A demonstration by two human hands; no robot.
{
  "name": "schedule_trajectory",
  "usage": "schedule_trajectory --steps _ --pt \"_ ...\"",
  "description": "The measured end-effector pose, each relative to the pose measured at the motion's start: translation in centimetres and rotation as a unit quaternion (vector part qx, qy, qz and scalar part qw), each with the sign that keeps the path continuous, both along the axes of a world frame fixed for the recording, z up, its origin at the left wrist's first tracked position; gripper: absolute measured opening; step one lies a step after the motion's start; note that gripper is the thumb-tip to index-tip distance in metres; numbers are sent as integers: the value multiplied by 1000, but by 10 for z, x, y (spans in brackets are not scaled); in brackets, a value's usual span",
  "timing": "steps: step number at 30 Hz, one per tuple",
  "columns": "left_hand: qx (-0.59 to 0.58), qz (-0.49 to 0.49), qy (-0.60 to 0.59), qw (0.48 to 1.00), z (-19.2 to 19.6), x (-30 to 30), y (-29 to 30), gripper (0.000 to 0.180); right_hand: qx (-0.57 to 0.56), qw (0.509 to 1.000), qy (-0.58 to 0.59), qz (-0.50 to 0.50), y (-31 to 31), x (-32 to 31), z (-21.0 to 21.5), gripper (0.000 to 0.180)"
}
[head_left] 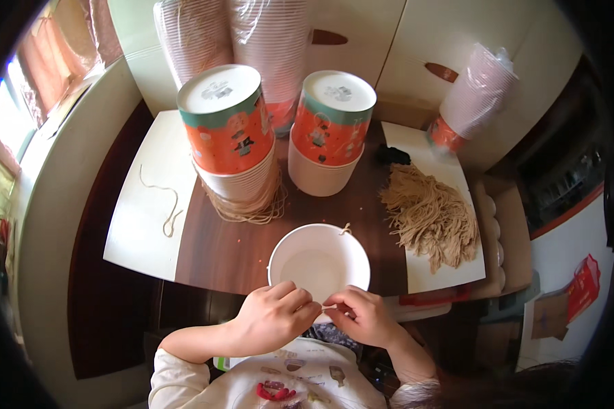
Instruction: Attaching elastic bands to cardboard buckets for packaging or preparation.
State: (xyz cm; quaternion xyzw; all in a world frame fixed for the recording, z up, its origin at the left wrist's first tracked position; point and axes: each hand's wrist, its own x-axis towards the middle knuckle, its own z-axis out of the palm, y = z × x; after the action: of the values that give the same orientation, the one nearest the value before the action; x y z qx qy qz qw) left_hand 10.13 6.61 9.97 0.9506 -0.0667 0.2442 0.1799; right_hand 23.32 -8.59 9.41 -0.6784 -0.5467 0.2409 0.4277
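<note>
White bowl [318, 262] near rim hidden behind left hand [271, 317], right hand [361, 315]

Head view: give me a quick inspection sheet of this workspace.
Surface: dark wooden table with white sheets at both sides.
Job's things: white paper bowl, open side up; thin string pinched at its near rim.
Clutter: two stacks of upturned orange bowls; bundle of tan strings; loose string; wrapped cup stacks.
Hands: left hand and right hand both pinch the string.
Cables: nothing seen.
Surroundings: pale cabinet doors.
</note>
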Motion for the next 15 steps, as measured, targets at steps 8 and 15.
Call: schedule_trajectory --steps 8,15 --pt "-199 157 56 966 -28 -26 -5 16 9 994 -103 -43 6 5 -5 8" --pt "-582 206 181 765 -76 -42 -14 27 -18 987 -161 17 7 -15 -23 7"
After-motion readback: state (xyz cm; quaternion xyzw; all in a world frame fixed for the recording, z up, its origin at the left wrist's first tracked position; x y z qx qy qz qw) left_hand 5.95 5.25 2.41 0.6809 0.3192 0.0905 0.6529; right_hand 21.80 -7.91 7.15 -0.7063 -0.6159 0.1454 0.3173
